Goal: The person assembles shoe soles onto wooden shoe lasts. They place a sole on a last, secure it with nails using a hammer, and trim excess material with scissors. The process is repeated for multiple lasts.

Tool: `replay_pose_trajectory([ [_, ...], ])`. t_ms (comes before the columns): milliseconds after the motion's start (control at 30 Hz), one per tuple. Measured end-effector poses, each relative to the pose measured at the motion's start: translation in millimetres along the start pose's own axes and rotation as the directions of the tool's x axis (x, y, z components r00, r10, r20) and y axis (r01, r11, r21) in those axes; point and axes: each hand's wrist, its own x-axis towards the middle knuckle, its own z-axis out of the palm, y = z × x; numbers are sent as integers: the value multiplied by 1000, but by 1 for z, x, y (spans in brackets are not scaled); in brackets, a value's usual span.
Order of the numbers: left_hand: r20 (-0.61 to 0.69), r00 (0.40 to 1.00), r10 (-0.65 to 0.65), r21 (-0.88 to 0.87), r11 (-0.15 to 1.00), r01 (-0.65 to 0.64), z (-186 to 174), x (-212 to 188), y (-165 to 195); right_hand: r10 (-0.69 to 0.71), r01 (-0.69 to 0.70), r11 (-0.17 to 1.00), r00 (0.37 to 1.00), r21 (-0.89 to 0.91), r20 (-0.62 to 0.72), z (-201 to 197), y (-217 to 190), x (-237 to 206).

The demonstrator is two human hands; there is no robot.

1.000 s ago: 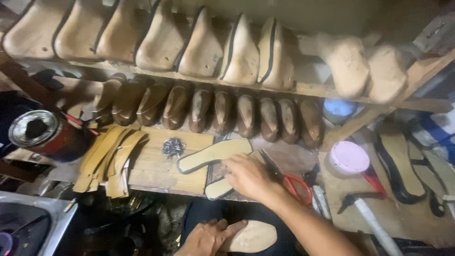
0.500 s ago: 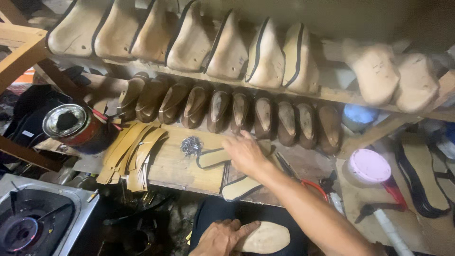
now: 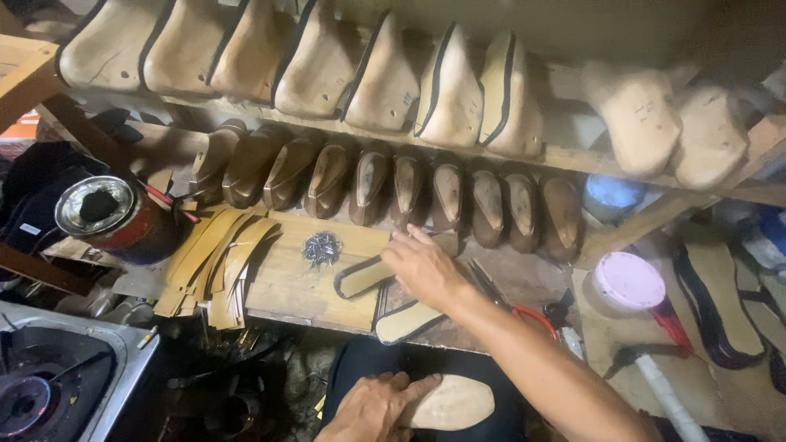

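Nearest the camera, the left hand [image 3: 372, 407] lies on the person's lap, fingers curled around the end of a pale shoe sole [image 3: 452, 403] and grasping it flat against the dark trousers. Just beyond, at the front edge of the wooden surface [image 3: 299, 286], a second sole with a dark rim [image 3: 407, 321] sticks out over the edge. The right hand [image 3: 423, 268] reaches forward over the surface, fingers loosely bent and pressing down on the end of another dark-rimmed sole [image 3: 360, 278] — it rests on top rather than closing round it, so the hand is released. Just left of that sole sits a small heap of nails [image 3: 322, 248], and further left a fan of tan leather strips [image 3: 214, 260] beside a red tin can [image 3: 115, 217] with dark stuff inside. To the right of the arm lie red-handled pliers [image 3: 524, 311] and a pink lid [image 3: 629, 281]. Behind the hand a row of brown shoe forms [image 3: 393, 190] stands along the back of the surface — and above them, on a shelf [image 3: 565, 155], pale wooden shoe forms [image 3: 385, 82] lean side by side.
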Motion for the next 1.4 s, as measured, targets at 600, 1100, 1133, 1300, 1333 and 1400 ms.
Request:
replay_pose_trajectory([
  [600, -67, 996, 63, -10, 998, -64, -4, -3, 3, 266, -283, 942, 958, 183, 111, -59, 0, -18],
  [1100, -196, 973, 124, 98, 989, -106, 10, -5, -5, 345, -358, 796, 931, 489, 120, -68, -1, -63],
  [1133, -217, 971, 99, 147, 987, -68, 10, -9, -4, 397, -432, 766, 901, 476, 178, -71, -7, -70],
  [1300, -90, 982, -168, 33, 985, 171, 2, -25, -23, 301, -330, 810, 943, 485, 139, -78, -44, -122],
  [1333, -154, 982, -106, -3, 994, 107, 1, -30, -29, 299, -375, 776, 927, 507, 227, -72, -53, -131],
  [1400, -209, 975, -80, -70, 995, 66, -1, -31, -37, 283, -468, 706, 875, 533, 393, -59, -70, -147],
])
